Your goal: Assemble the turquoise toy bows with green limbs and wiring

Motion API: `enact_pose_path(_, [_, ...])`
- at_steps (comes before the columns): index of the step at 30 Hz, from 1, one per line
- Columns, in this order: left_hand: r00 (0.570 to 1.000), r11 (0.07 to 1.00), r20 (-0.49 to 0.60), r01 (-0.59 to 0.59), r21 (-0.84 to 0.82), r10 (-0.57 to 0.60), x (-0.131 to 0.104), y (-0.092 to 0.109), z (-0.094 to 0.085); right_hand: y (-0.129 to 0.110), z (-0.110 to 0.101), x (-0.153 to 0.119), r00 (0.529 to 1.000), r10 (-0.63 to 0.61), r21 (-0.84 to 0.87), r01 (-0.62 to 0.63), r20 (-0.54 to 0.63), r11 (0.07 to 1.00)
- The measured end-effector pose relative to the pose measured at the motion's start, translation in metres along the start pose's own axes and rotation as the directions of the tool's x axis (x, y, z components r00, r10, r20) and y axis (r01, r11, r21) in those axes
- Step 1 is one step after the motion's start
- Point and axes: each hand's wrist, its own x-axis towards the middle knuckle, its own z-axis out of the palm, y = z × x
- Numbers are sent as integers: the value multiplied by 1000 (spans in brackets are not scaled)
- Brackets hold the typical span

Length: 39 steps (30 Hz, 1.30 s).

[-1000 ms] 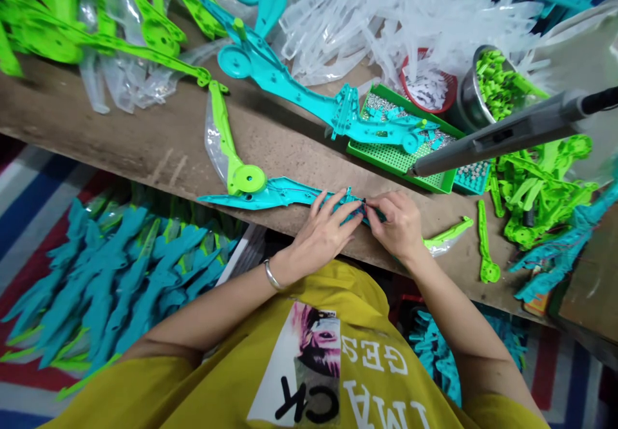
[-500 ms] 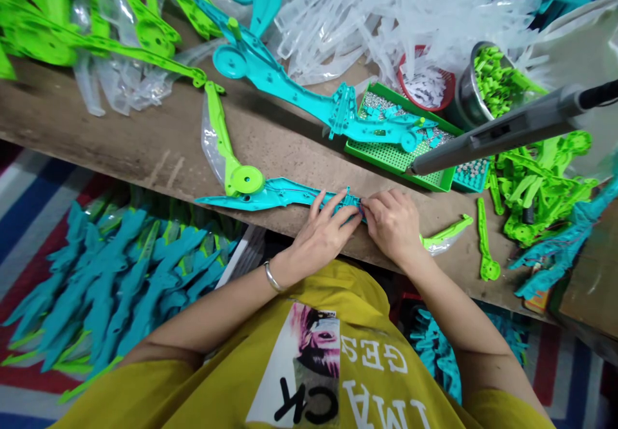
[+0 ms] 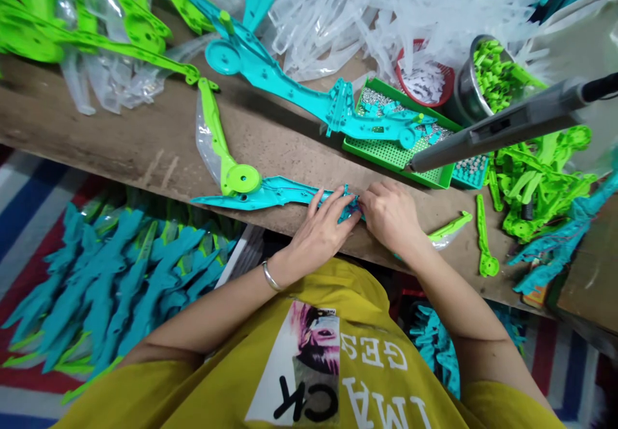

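Partly concealed under both hands, the blue shell (image 3: 284, 192) lies along the near edge of the workbench (image 3: 159, 158), hollow side up. Its left portion is plainly seen; its middle is covered by the left hand (image 3: 321, 232), and most of its right portion by the right hand (image 3: 391, 216). The left fingers are spread and laid across the shell, touching it. The right fingers are bunched together at the shell, just beside the left fingertips; the right thumb is hidden, and whether anything is pinched there cannot be told. Thin wiring shows in the shell but is too fine to trace. A green arm (image 3: 244, 178) rests over the shell's left part, its clear blade (image 3: 206, 136) angled away across the bench. Beyond, a second blue shell (image 3: 284, 81) overhangs the green tray (image 3: 398, 162), obscuring part of its contents. A grey power driver (image 3: 497, 129) hangs in front of the tray's right end, its cable cut off by the frame.
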Motion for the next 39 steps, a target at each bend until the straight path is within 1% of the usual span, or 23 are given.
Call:
enact_pose_path(2, [1000, 1000, 13, -3, 11, 3, 1, 1, -2, 11, -7, 4, 997, -20, 185, 5, 79, 983])
enact_pose_path(3, [1000, 1000, 21, -2, 16, 2, 2, 2, -4, 17, -9, 4, 994, -28, 299, -6, 109, 954])
enact_pose_path(4, [1000, 1000, 28, -1, 24, 0, 2, 3, -5, 22, -10, 4, 993, -17, 409, -34, 119, 912])
enact_pose_path(5, [999, 999, 34, 0, 32, -1, 2, 4, -7, 26, -10, 3, 994, 21, 505, -72, 105, 860])
enact_pose_path(6, [999, 999, 38, 0, 42, -2, 3, 4, -8, 29, -8, 1, 994, 85, 581, -113, 75, 806])
enact_pose_path(8, [999, 998, 41, -2, 62, -1, 3, 5, -10, 31, -1, -3, 972, 235, 685, -180, 13, 706])
enact_pose_path(9, [999, 998, 41, -4, 70, 1, 3, 5, -10, 30, 3, -4, 959, 284, 726, -196, 1, 659])
enact_pose_path(11, [999, 996, 41, -7, 84, 4, 3, 5, -10, 26, 13, -7, 949, 316, 784, -210, 18, 584])
enact_pose_path(13, [999, 996, 41, -9, 91, 6, 3, 4, -10, 22, 20, -8, 943, 328, 803, -231, 47, 549])
enact_pose_path(17, [999, 996, 40, -17, 84, 14, 2, 2, -7, 17, 24, -6, 928, 364, 771, -288, 78, 569])
enact_pose_path(22, [999, 998, 38, -34, 60, 32, 1, -1, -3, 19, 23, -1, 933, 347, 734, -303, 98, 608])
enact_pose_path(25, [997, 994, 33, -67, 84, 65, 0, -4, -1, 20, 24, 1, 935, 339, 712, -309, 105, 631])
enact_pose_path(29, [994, 986, 47, -103, 135, 97, 1, -4, -2, 22, 24, -1, 947, 311, 690, -279, 82, 668])
enact_pose_path(31, [993, 980, 78, -103, 168, 91, 2, -2, -5, 25, 23, -4, 963, 259, 727, -230, 74, 647])
enact_pose_path(33, [990, 974, 113, -101, 205, 80, 4, 2, -8, 32, 20, -9, 972, 233, 778, -171, 33, 604])
enact_pose_path(35, [988, 967, 129, -109, 231, 81, 7, 4, -11, 40, 15, -16, 958, 283, 789, -137, -48, 599])
enact_pose_path(37, [986, 961, 125, -139, 239, 111, 9, 3, -12, 49, 11, -27, 924, 355, 744, -140, -138, 654])
enact_pose_path(39, [980, 955, 117, -184, 232, 160, 11, -1, -11, 55, 9, -39, 905, 384, 689, -160, -184, 707])
